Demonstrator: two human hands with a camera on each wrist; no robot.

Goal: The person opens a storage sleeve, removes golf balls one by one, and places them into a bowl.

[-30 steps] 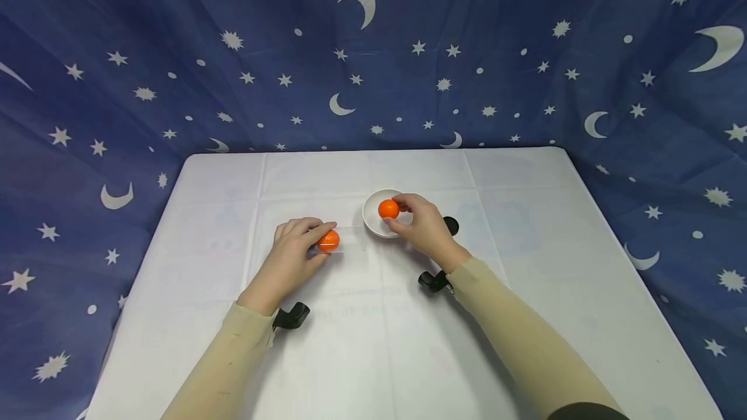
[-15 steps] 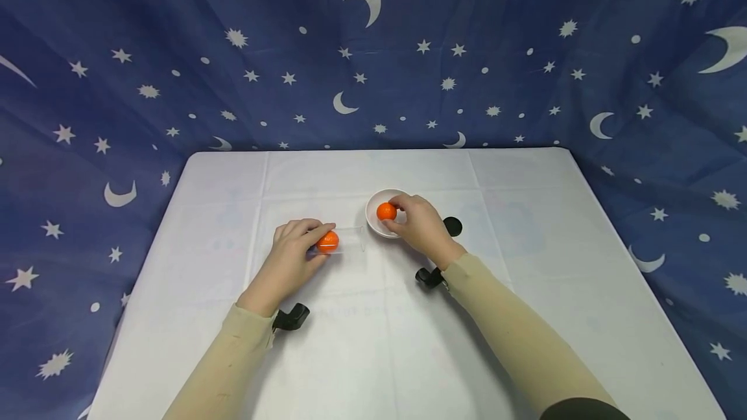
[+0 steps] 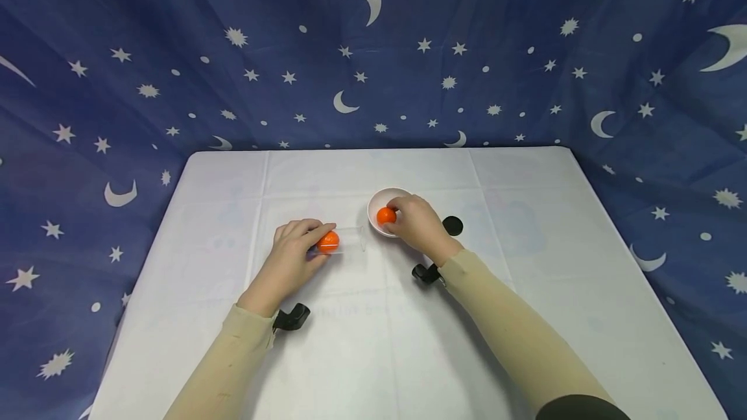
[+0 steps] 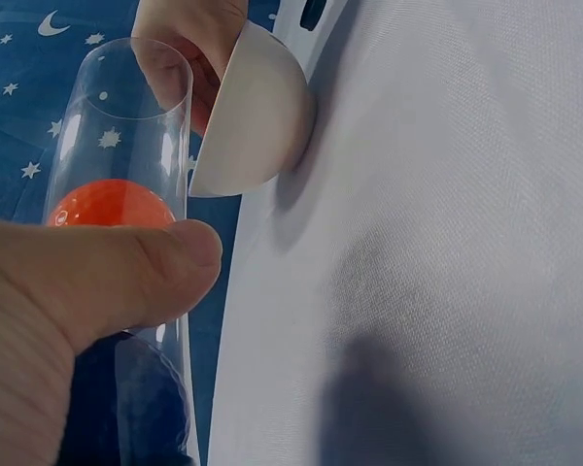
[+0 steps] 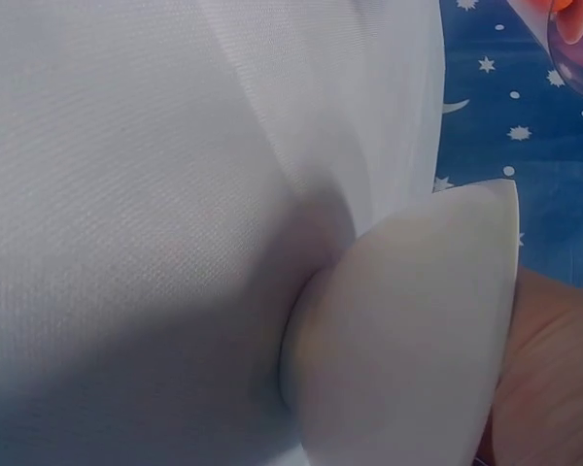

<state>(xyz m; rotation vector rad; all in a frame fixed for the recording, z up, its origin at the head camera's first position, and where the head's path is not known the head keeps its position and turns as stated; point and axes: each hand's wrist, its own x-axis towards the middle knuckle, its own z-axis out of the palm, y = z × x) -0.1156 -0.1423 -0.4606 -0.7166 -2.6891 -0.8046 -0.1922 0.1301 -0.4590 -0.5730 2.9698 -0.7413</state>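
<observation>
And here we are, mid-job on the white-covered counter [image 3: 362, 355], with both hands busy and well separated from each other. The left hand [image 3: 288, 256] is clamped around a clear tube [image 3: 351, 240], its thumb laid across the side, and inside that tube sits one orange ball [image 3: 329, 242], plain to see through the wall. The tube's mouth points toward the white bowl [image 3: 370, 212], uncovered and just beside it. Over to the right hand [image 3: 421, 227], reaching down into the bowl, thumb and fingertips pinching the second orange ball [image 3: 385, 216]; both wrist views lose that ball behind the bowl's side, so the head view makes the call. The score, then: one ball inside the tube, one at the bowl in the right hand's grip, and no third one showing anywhere. I'd call it a halfway picture, one ball to each container, though whether the pinched ball is being set down or picked up, this moment alone can't settle. What looks unfinished is that grip, not yet let go, and the tube's mouth with nothing over it; the black disc [image 3: 452, 225] lying behind the right wrist could be its cap, but that's only a guess.
</observation>
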